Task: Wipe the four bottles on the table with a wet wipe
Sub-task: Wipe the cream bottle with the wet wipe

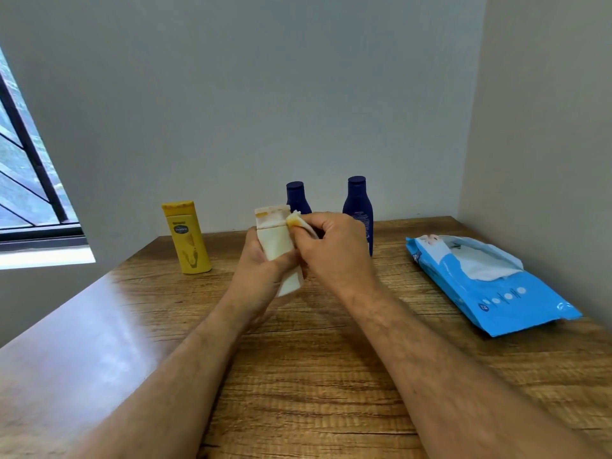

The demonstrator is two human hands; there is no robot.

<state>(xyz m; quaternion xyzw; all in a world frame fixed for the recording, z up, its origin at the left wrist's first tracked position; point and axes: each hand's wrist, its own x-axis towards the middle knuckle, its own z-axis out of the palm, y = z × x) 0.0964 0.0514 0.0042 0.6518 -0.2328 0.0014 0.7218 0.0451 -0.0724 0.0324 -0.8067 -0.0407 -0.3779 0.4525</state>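
My left hand (261,260) grips a cream-white bottle (276,241) by its body, held above the wooden table (314,376). My right hand (334,250) pinches a folded wet wipe (299,221), stained yellow-orange, against the bottle's cap edge. A yellow bottle (187,236) stands upright at the back left. Two dark blue bottles stand at the back: one (296,197) is partly hidden behind the white bottle and my hands, the other (359,207) rises just right of my right hand.
A blue pack of wet wipes (496,293) lies at the right of the table, its flap open with a white wipe sticking out. Walls close the back and right. A window (26,180) is on the left.
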